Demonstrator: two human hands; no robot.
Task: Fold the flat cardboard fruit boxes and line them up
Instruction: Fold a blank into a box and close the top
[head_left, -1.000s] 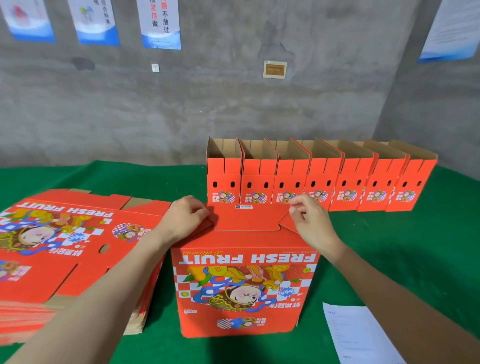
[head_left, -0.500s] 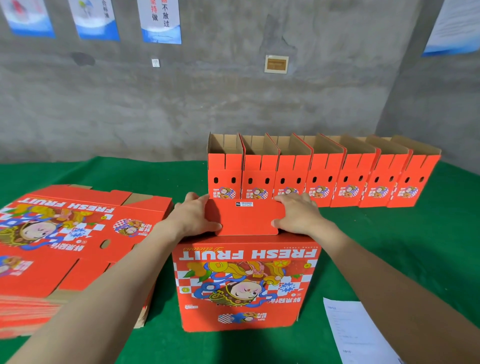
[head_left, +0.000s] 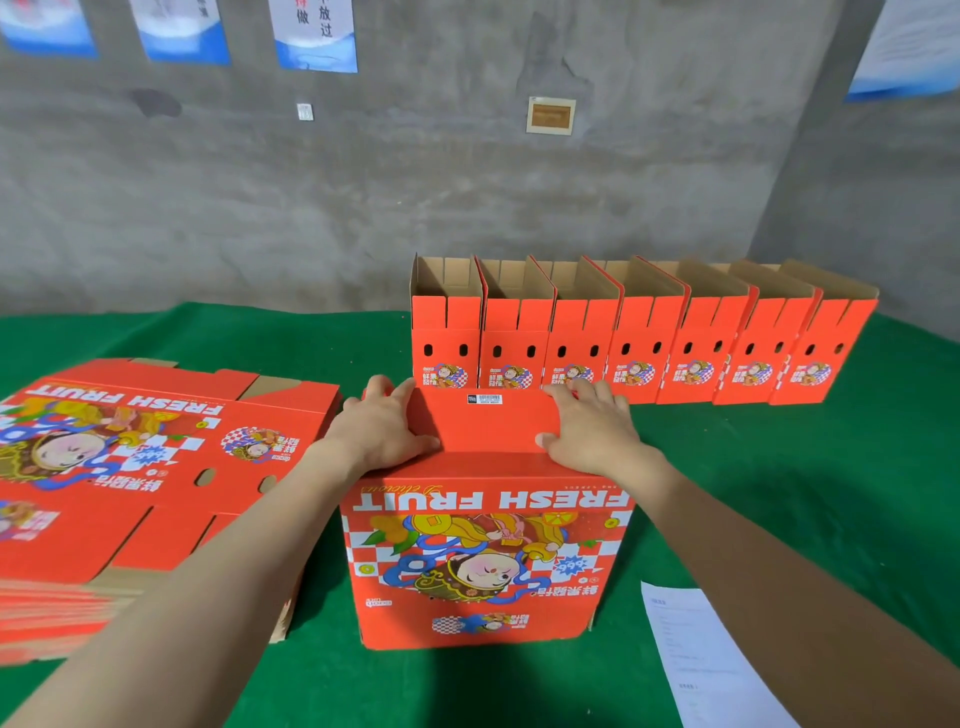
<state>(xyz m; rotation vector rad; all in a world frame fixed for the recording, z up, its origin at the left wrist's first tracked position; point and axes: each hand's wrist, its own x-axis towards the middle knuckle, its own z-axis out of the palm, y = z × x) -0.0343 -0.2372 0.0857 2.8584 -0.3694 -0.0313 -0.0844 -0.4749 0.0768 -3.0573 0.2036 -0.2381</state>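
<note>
A red FRESH FRUIT box (head_left: 485, 561) stands upside down in front of me on the green table (head_left: 779, 493). Its red bottom flap (head_left: 488, 423) lies flat across the top. My left hand (head_left: 382, 431) presses on the flap's left end, fingers straight and thumb along the near edge. My right hand (head_left: 595, 426) presses the right end the same way. A row of several folded open boxes (head_left: 644, 332) stands side by side at the back. A thick stack of flat boxes (head_left: 135, 467) lies to the left.
A white sheet of paper (head_left: 706, 660) lies on the table at the near right. A grey concrete wall (head_left: 467, 182) with posters rises right behind the row of boxes. Green cloth shows between the stack, the box and the row.
Both hands went from pinching the flap's ends to lying flat on top of it. The flap has come down flat over the box.
</note>
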